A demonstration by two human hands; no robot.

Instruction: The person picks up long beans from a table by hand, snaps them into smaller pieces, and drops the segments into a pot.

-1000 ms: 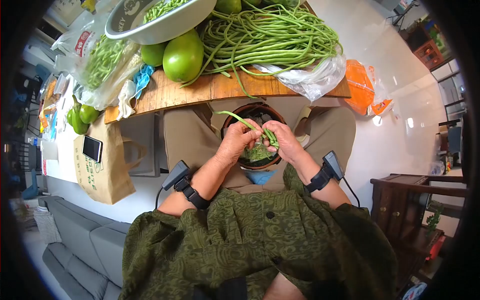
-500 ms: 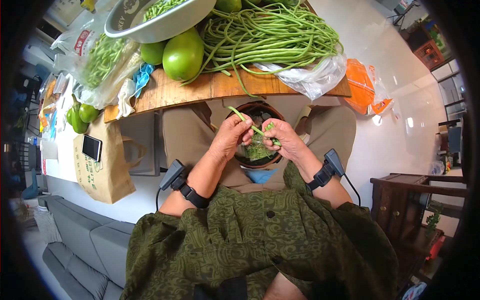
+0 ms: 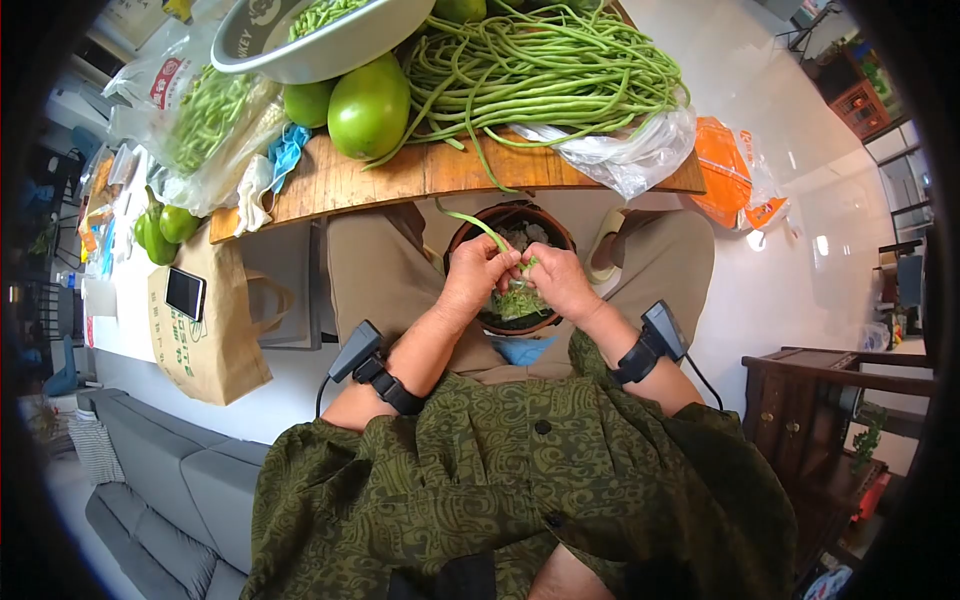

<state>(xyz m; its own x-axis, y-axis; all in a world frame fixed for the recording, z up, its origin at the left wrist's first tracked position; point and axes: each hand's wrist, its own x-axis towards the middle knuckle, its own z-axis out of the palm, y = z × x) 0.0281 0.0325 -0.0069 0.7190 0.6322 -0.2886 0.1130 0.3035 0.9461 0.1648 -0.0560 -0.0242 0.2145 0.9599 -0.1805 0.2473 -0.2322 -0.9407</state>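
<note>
My left hand (image 3: 482, 274) pinches a long green bean (image 3: 466, 217) whose free end sticks out up and to the left. Touching it at the fingertips, my right hand (image 3: 560, 280) is closed round green bean pieces, mostly hidden by the fingers. Both hands are over a round bin (image 3: 552, 222) between my knees, with green scraps (image 3: 518, 302) inside. On the wooden table (image 3: 400, 186) beyond lies a big heap of long beans (image 3: 550, 75). A grey-white basin (image 3: 330, 55) at the upper left holds cut bean pieces (image 3: 322, 18).
Round green gourds (image 3: 368, 108) sit beside the basin. A clear plastic bag (image 3: 640, 158) lies under the beans, and an orange bag (image 3: 722, 172) is right of the table. At left are a bag of beans (image 3: 205, 120), a phone (image 3: 185, 294) and a paper bag (image 3: 215, 350).
My hands parted slightly, then came back together at the bean. The bean in my left hand now reaches farther up and left than half a second ago.
</note>
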